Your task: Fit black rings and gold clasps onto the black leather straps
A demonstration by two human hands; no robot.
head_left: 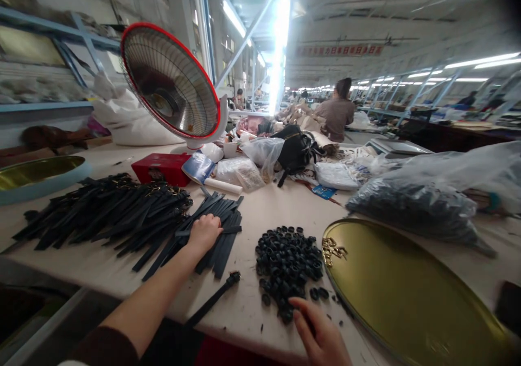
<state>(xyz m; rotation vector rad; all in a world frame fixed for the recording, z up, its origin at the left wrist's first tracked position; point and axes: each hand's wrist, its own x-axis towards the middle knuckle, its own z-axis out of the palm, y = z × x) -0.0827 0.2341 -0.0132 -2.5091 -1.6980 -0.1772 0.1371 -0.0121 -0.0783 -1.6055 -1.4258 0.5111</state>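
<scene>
My left hand [205,233] is closed over a black strap [233,229] whose end sticks out to the right of the fingers. Under and around it lies a heap of flat black straps [106,214], some with gold buckles. At the bottom, my right hand [321,333] is beside the near edge of a pile of small black loops [287,263]. Its finger and thumb are apart, with nothing visible between them. A single buckled strap [215,298] lies by itself at the table's front edge, between the two hands.
A gold tray [399,284] at the right carries small gold buckle parts [334,251]. Beyond it sits a bulky plastic bag [419,209]. A red-rimmed heater [171,84], a red box [160,169] and a black bag [296,149] stand behind. One person [337,111] is farther back.
</scene>
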